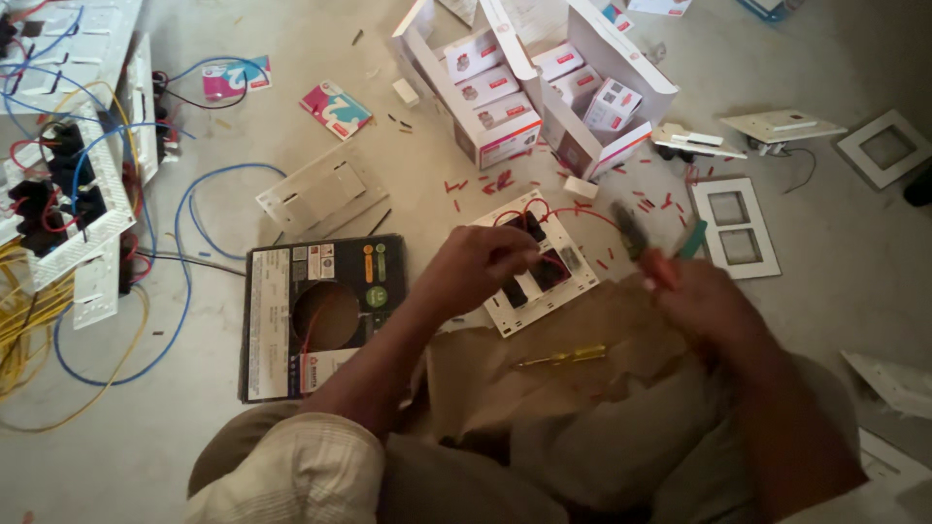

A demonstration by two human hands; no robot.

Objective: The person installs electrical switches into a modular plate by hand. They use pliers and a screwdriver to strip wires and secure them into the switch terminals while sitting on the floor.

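Grey floor under us: our left hand (pixel 476 267) pinches red wire at the switch plate (pixel 539 262) beneath it; our right hand (pixel 694 296) grips pliers (pixel 641 243). We judge wiring underway; trimming seems next.

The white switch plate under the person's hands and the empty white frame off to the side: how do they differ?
The switch plate carries dark modules and looped red wires; the two-window frame has bare openings showing the floor. The switch plate is touched by the left hand, with the right hand close by, gripping pliers; the frame lies untouched. The switch plate partly rests on brown paper; the frame lies on bare floor. Both are white, rectangular and flat.
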